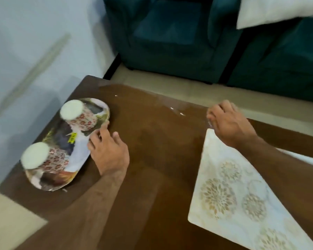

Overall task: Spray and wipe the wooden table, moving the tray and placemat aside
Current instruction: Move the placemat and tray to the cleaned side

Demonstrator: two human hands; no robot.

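Observation:
A patterned oval tray (79,152) lies at the left end of the wooden table (157,150), carrying two upside-down floral cups (79,116) (43,159). My left hand (108,150) rests on the tray's right rim, fingers spread against it. A pale placemat (231,192) with flower prints lies on the right side of the table. My right hand (228,121) is closed at the placemat's far corner, over something small and pale that I cannot make out. A wet streak (152,98) shines on the table's far side.
A pale wall runs along the left of the table. Teal sofas (188,38) stand beyond the far edge across a strip of light floor, with a white cushion (278,9) at the top right.

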